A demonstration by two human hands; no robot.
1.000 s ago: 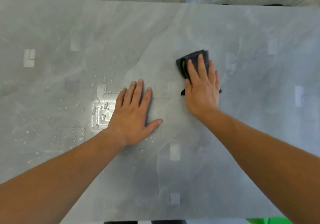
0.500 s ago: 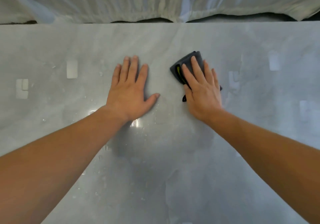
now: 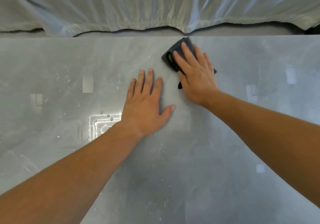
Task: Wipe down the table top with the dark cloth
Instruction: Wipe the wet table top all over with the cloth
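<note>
A folded dark cloth (image 3: 171,56) with a yellow-green inner edge lies on the grey glossy table top (image 3: 190,171), almost at the table's far edge. My right hand (image 3: 195,74) lies flat on top of it, fingers together and pressing it down; most of the cloth is hidden under the palm. My left hand (image 3: 147,102) rests flat on the bare table, fingers spread, a little left of and nearer than the cloth, holding nothing. Water droplets and a wet shiny patch (image 3: 103,121) sit just left of my left wrist.
The table's far edge (image 3: 103,37) runs across the view, with pale draped sheeting (image 3: 138,5) hanging right behind it. Light reflections dot the surface on both sides.
My right hand has pushed the cloth away from me, up to the far edge. My left hand stays flat on the table, now behind the cloth rather than level with it.
</note>
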